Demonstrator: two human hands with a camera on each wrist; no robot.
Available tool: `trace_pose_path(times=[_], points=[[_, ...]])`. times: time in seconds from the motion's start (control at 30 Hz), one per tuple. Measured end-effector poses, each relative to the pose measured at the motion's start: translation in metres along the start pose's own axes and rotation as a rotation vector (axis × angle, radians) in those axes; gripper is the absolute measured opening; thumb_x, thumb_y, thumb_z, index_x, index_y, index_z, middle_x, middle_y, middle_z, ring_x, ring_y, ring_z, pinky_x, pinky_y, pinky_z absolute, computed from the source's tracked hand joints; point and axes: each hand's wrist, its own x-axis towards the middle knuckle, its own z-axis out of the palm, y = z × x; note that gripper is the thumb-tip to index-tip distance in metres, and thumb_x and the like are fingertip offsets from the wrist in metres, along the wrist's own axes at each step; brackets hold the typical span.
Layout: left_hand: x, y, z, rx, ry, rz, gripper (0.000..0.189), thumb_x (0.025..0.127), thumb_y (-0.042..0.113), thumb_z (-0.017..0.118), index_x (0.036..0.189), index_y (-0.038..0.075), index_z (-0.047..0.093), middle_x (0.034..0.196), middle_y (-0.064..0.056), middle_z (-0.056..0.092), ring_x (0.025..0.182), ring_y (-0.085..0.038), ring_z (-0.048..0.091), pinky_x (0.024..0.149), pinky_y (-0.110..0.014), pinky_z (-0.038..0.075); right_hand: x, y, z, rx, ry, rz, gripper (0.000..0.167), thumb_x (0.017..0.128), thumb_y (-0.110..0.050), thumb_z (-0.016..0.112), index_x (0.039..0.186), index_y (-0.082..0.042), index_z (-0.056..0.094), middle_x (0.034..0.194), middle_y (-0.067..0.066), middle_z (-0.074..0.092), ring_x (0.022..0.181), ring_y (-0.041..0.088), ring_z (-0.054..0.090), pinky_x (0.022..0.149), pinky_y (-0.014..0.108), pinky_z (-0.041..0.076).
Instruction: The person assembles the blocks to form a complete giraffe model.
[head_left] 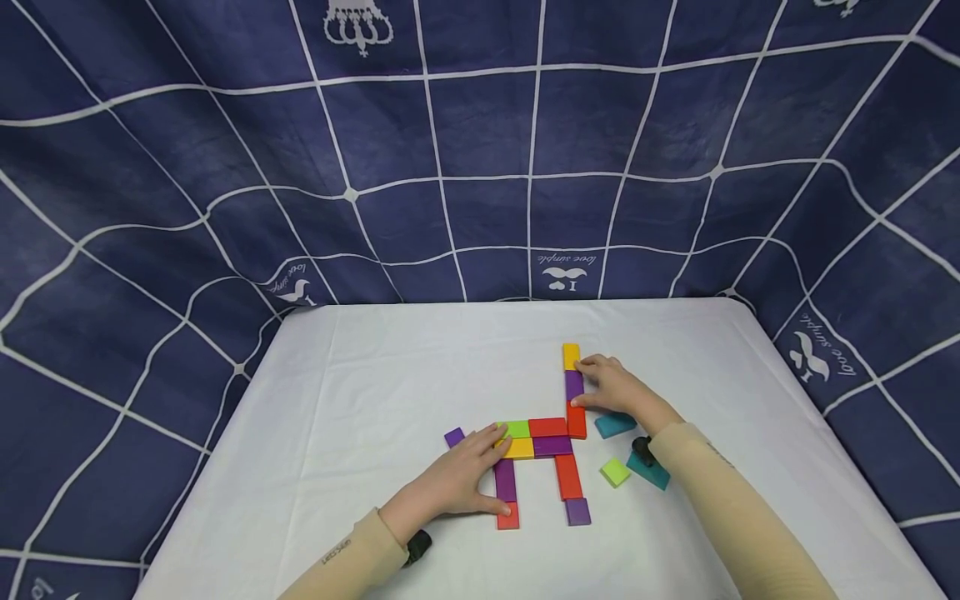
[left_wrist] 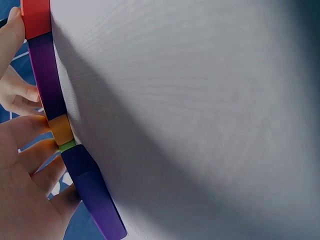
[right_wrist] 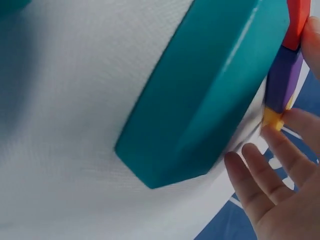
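Observation:
Flat coloured blocks lie on the white cloth in a four-legged animal shape with a tall neck. My left hand (head_left: 461, 475) spreads over its left end, thumb at the lower red block (head_left: 507, 517) and fingers over the yellow block (head_left: 519, 448) and green block (head_left: 516, 429). A purple block (left_wrist: 95, 192) slants out beyond those fingers. My right hand (head_left: 615, 387) is beside the upright column. Its thumb touches the red block (head_left: 576, 419), and its index finger reaches the top yellow block (head_left: 571, 357); a purple block (head_left: 574, 385) sits between them.
Right of the shape lie a teal block (head_left: 615, 425), a second teal block (head_left: 648, 472) partly under the right wrist, and a loose green block (head_left: 616, 472). A dark blue checked curtain (head_left: 480, 217) hangs behind the white-covered table (head_left: 360, 358).

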Motion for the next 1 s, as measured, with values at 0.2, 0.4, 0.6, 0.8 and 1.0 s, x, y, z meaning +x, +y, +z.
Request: trace_pose_path(times=[0.2, 0.4, 0.6, 0.8, 1.0], points=[[-0.0001, -0.0002, 0.0008, -0.002, 0.000, 0.004, 0.100, 0.077, 0.064, 0.071, 0.154, 0.011, 0.034, 0.164, -0.004, 0.023, 0.152, -0.023, 0.021, 0.121, -0.041, 0.030, 0.0007, -0.0012, 0.0000, 0.004, -0.010, 0.029, 0.087, 0.082, -0.045, 0.077, 0.147, 0.000, 0.042, 0.149, 0.027, 0.041, 0.134, 0.044, 0.039, 0.110, 0.060, 0.039], [0.0002, -0.0005, 0.0017, -0.003, -0.002, 0.005, 0.100, 0.077, 0.064, 0.071, 0.154, 0.012, 0.034, 0.164, -0.004, 0.023, 0.152, -0.022, 0.021, 0.121, -0.040, 0.029, 0.0007, 0.0012, 0.0016, 0.020, -0.010, 0.036, 0.088, 0.083, -0.045, 0.077, 0.150, -0.004, 0.039, 0.150, 0.027, 0.040, 0.134, 0.044, 0.038, 0.109, 0.061, 0.039], [0.0005, -0.0002, 0.0013, 0.001, -0.004, 0.002, 0.100, 0.078, 0.064, 0.072, 0.154, 0.012, 0.033, 0.164, -0.003, 0.023, 0.152, -0.022, 0.021, 0.121, -0.040, 0.029, -0.0009, 0.0032, 0.0015, 0.031, -0.005, 0.009, 0.083, 0.083, -0.044, 0.076, 0.149, -0.006, 0.042, 0.149, 0.025, 0.041, 0.132, 0.043, 0.038, 0.108, 0.061, 0.040], [0.0013, -0.0002, 0.0010, -0.009, -0.010, -0.005, 0.100, 0.078, 0.064, 0.072, 0.154, 0.012, 0.033, 0.165, -0.003, 0.022, 0.152, -0.023, 0.020, 0.121, -0.041, 0.030, -0.0013, 0.0043, 0.0013, 0.029, -0.005, 0.001, 0.081, 0.084, -0.044, 0.075, 0.149, -0.008, 0.043, 0.149, 0.023, 0.042, 0.133, 0.042, 0.038, 0.108, 0.061, 0.040], [0.0023, -0.0008, 0.0010, -0.020, -0.013, -0.007, 0.101, 0.078, 0.064, 0.072, 0.155, 0.012, 0.032, 0.165, -0.003, 0.022, 0.152, -0.023, 0.021, 0.120, -0.041, 0.031, -0.0023, 0.0037, 0.0013, 0.031, -0.002, 0.000, 0.080, 0.084, -0.044, 0.075, 0.149, -0.008, 0.044, 0.148, 0.023, 0.043, 0.131, 0.041, 0.039, 0.108, 0.059, 0.042]])
